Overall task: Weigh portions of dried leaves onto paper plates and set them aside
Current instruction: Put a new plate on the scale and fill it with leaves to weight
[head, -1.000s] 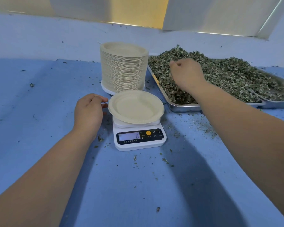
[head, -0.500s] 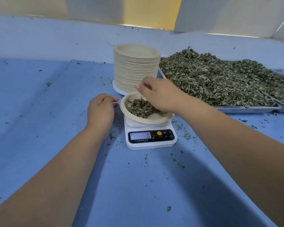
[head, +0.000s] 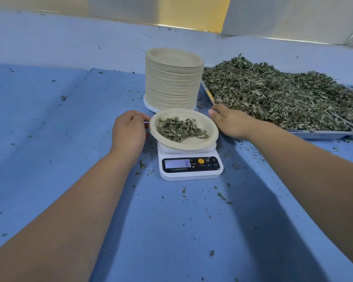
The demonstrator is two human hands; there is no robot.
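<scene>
Head view: one portion of dried leaves point(head: 181, 129) lies on the paper plate point(head: 194, 142) atop the scale point(head: 192, 173), mid-desk. Left hand point(head: 128, 131) pinches its rim; right hand point(head: 228, 123) rests loose beside it. Not yet set aside.

A blue cloth point(head: 49, 151) covers the worktop point(head: 192, 251). A straight crease runs through it from the far middle down toward the near left, and the part left of the crease lies a little higher. Behind the worktop stands a pale blue-grey wall point(head: 73, 35). Above that, a yellow panel point(head: 194, 11) sits between two whitish panels, one on the left point(head: 49, 5) and one on the right point(head: 289, 17).
</scene>
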